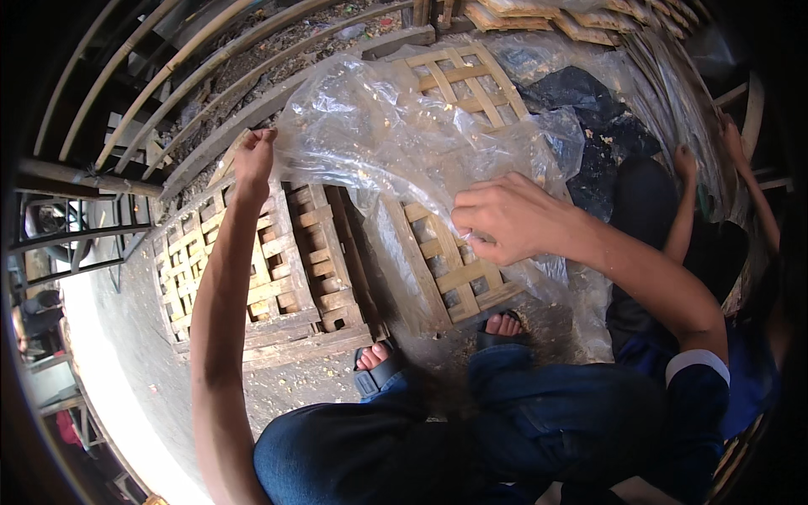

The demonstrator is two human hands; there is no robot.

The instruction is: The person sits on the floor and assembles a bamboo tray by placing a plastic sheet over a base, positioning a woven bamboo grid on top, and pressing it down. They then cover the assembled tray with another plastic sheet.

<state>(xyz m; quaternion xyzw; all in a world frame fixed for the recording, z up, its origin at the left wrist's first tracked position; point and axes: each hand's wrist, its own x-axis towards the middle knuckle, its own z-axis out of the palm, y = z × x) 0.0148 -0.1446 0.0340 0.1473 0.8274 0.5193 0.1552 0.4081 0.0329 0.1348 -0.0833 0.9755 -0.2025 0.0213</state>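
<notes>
A thin, crinkled clear plastic sheet [362, 114] hangs stretched between my two hands, with small yellowish crumbs on it. My left hand [255, 158] is closed in a pinch on its left edge, with the arm reaching far forward. Closer in and to the right, my right hand [509, 217] pinches the near edge of the same sheet. Beneath the plastic lies a woven wooden lattice panel [442, 273], partly covered and seen through it. Left of that panel, below my left hand, stands a stack of similar lattice panels [316, 244].
A co-worker [635, 219] crouches at the right, hands near a bundle of greyish sheets [673, 109]. Black plastic [581, 105] lies between us. Flat panels are piled at the far right [547, 17]. A pole railing [177, 59] and a wooden beam [286, 97] border the far left.
</notes>
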